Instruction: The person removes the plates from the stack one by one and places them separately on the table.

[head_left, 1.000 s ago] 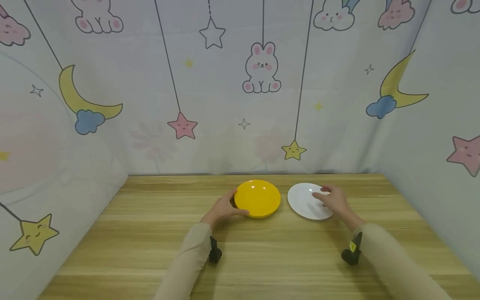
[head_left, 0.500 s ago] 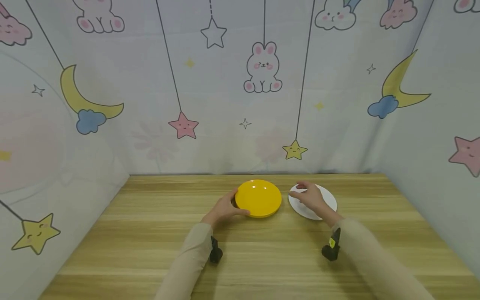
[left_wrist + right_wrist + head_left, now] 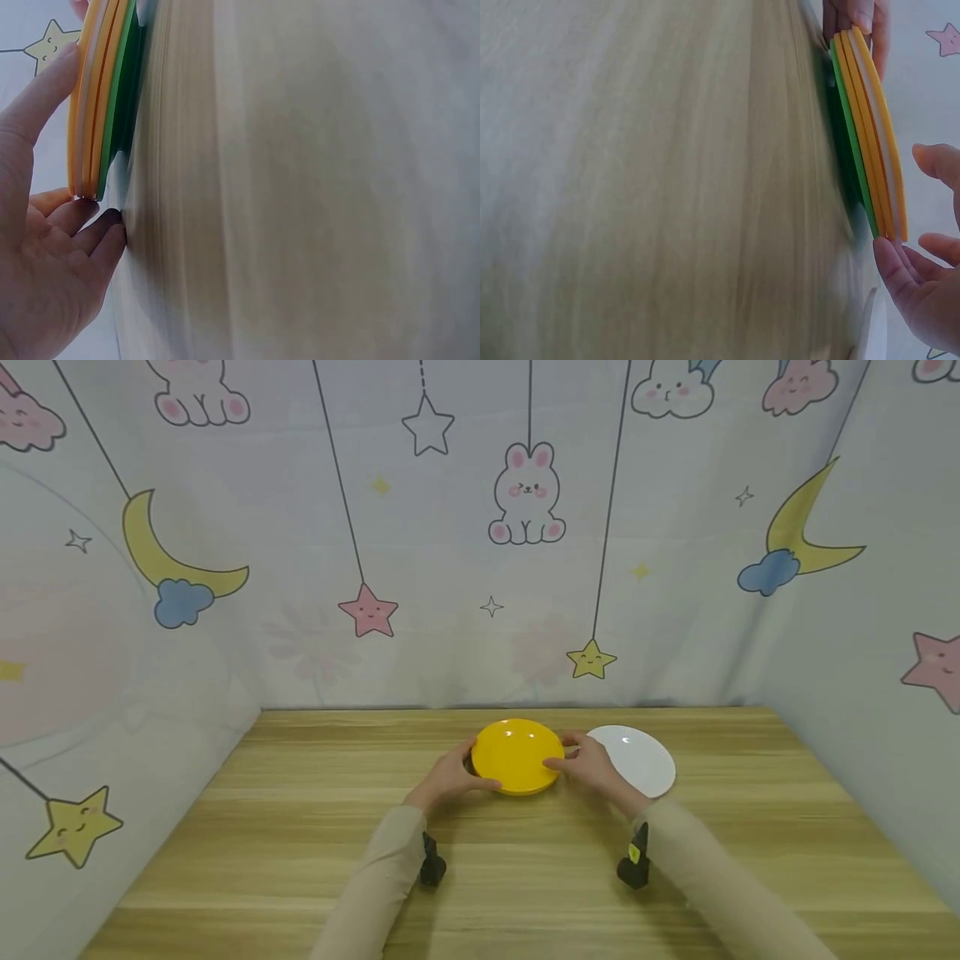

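Observation:
A stack of several round plates (image 3: 517, 756) sits on the wooden table, a yellow one on top. Seen edge-on in the left wrist view, the stack (image 3: 94, 97) shows yellow, white and orange rims above a green plate (image 3: 120, 97) at the bottom. My left hand (image 3: 450, 774) holds its left side, thumb at the front rim and fingers round the edge. At the right side is my right hand (image 3: 592, 764); in the right wrist view its fingertips (image 3: 889, 255) touch the rim while the thumb stands apart. A white plate (image 3: 641, 764) lies just right of the stack, partly behind the right hand.
The wooden table (image 3: 480, 877) reaches back to a white curtain (image 3: 450, 652) printed with stars, moons and a rabbit. More of this cloth hangs along both sides. Dark wrist cameras are strapped at both sleeves.
My right hand has moved left, from over the white plate to the right edge of the plate stack. The left hand and the plates have stayed in place.

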`<state>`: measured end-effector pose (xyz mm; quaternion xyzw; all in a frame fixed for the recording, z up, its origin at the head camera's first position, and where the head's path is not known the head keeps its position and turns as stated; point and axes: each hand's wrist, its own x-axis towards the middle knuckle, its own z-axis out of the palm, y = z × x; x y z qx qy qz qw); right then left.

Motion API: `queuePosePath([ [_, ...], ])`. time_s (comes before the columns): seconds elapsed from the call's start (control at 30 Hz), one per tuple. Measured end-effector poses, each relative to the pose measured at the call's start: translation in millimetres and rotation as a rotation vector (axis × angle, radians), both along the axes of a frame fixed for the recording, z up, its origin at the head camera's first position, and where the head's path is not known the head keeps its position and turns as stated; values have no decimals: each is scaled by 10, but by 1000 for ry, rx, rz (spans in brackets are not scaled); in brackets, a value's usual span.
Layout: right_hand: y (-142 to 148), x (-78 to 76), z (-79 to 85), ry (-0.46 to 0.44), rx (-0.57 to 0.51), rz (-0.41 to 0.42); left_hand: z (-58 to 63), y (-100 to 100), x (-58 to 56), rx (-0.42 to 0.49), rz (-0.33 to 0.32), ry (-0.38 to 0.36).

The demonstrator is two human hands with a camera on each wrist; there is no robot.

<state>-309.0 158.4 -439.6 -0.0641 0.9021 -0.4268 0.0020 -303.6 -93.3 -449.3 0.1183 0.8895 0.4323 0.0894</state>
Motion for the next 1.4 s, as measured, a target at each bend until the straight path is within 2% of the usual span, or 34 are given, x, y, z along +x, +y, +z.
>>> queuePosePath([
  [0.37,-89,8,-46,-20,-78,-39,-3,-7,-10,19,-8,6],
  [0.8,-126,-22,-72,-10,-61,-90,-8,-11,-2,38,-1,7],
  [1.03,-114,-7,-35,-13,-53,-97,-6,-10,-2,43,3,-3],
  [1.4,-57,-45,-39,-43,-66,-100,-9,-7,0,22,-5,25],
])
